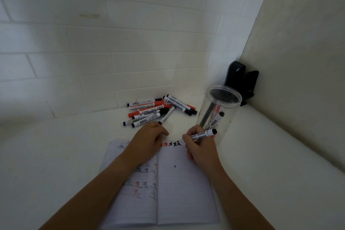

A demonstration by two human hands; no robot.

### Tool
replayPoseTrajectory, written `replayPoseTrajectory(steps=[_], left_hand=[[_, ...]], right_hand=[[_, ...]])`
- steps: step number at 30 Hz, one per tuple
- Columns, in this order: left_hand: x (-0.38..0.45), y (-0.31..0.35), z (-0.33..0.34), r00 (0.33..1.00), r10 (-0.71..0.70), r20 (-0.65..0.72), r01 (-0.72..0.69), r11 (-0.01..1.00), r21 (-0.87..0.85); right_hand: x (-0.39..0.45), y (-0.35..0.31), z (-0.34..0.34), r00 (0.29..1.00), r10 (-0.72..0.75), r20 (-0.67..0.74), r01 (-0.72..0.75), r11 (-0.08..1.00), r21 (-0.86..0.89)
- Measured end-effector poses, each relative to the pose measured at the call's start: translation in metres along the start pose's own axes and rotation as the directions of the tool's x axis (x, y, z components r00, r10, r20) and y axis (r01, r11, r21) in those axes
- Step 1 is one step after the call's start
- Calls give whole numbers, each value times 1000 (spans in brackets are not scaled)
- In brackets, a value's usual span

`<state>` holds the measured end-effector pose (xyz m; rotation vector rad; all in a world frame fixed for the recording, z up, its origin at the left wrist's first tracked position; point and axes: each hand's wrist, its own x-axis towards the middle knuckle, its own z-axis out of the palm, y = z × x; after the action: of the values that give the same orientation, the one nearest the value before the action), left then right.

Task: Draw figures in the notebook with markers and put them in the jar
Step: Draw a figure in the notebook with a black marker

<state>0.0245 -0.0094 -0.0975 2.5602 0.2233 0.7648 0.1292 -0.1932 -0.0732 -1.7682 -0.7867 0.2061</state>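
My right hand (200,147) fingers are pinching a black marker (202,135) at the notebook's (186,188) top edge, my left hand (147,141) is pressing its page with curled fingers, the jar (218,114) standing just beside, toward the counter's far right corner.

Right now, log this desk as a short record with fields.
left hand: rests on the notebook, holds nothing
right hand: grips a black marker, tip at the page's top edge
page: row of small red and black figures
jar: open, upright, a few markers inside
loose markers: piled behind the notebook
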Motion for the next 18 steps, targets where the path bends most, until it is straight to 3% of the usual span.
replayPoseTrajectory(steps=[12, 18], left_hand=[[-10, -6, -6, 996, 12, -93, -7, 999, 53], [-12, 9, -20, 990, 10, -139, -20, 997, -71]], right_hand=[[1, 2, 0, 1000, -2, 25, 1, 999, 40], [2, 3, -1, 1000, -16, 19, 15, 996, 85]])
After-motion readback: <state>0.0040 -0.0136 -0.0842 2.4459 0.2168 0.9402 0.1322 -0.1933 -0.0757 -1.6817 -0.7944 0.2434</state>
